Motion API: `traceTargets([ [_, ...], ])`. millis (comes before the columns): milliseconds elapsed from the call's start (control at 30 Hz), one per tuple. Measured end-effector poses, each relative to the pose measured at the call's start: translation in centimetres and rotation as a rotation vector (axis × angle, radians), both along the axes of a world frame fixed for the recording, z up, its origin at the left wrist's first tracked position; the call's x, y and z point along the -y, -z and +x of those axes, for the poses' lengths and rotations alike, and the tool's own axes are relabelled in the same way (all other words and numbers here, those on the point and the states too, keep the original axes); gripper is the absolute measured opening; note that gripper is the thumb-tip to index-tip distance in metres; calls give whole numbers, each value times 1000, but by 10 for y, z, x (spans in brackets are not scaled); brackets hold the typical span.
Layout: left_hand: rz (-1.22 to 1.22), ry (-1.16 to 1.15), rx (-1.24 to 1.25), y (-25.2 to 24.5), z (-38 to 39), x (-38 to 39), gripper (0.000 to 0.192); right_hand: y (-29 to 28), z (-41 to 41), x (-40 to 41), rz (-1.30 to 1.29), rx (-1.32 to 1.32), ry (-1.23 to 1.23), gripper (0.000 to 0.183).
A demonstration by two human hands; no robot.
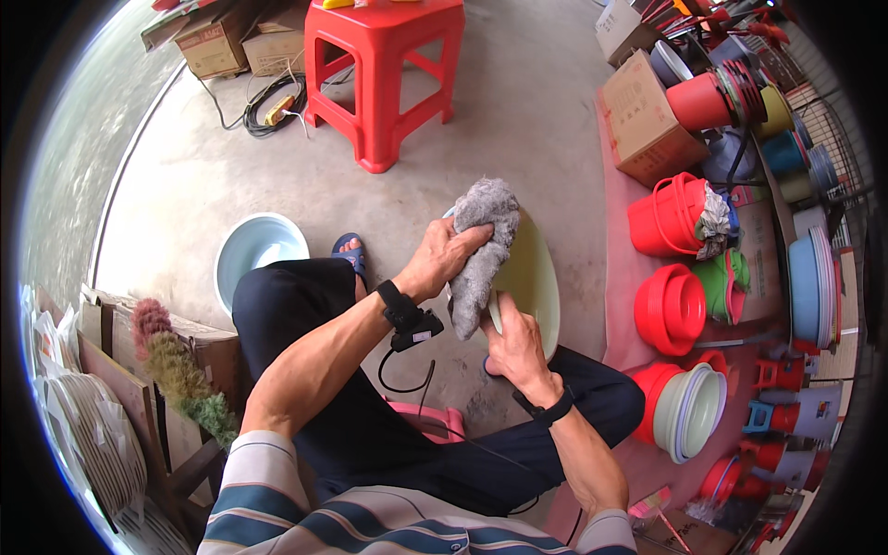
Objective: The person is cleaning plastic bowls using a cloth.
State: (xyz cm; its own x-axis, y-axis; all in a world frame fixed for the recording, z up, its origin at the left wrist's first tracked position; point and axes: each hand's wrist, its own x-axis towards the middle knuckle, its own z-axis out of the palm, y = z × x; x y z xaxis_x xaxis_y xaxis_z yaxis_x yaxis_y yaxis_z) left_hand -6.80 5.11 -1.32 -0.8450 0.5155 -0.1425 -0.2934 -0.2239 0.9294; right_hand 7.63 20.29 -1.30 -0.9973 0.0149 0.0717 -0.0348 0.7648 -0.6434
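Observation:
My left hand (447, 253) grips a grey fluffy cloth (485, 201), its thumb pressed on top. The cloth hangs down in a long bunch between my two hands. My right hand (519, 347) is closed around a pale handle or rim-like piece (494, 312) beside the lower part of the cloth; what it belongs to is mostly hidden. Behind both hands lies a large pale oval basin (548, 277) with yellowish liquid or a yellowish inside. On the floor to the left, near my knee, is a light blue basin (229, 267).
A red plastic stool (385, 41) stands ahead, near a coiled black cable (260, 114) with a yellow power strip. Red buckets (659, 218), stacked basins (683, 416) and cardboard boxes (642, 114) line the right side. Stacked white plates (97, 444) and a multicoloured duster (177, 361) are at left.

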Motion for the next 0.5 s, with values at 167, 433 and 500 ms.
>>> traceTargets([
  [167, 380, -252, 393, 5, -37, 26, 37, 2, -6, -18, -370, 52, 147, 34],
  [433, 6, -136, 163, 7, -36, 38, 48, -20, -5, -32, -577, 104, 167, 35],
  [500, -69, -8, -131, -4, -29, 34, 54, -20, -4, -37, -589, 130, 169, 40],
])
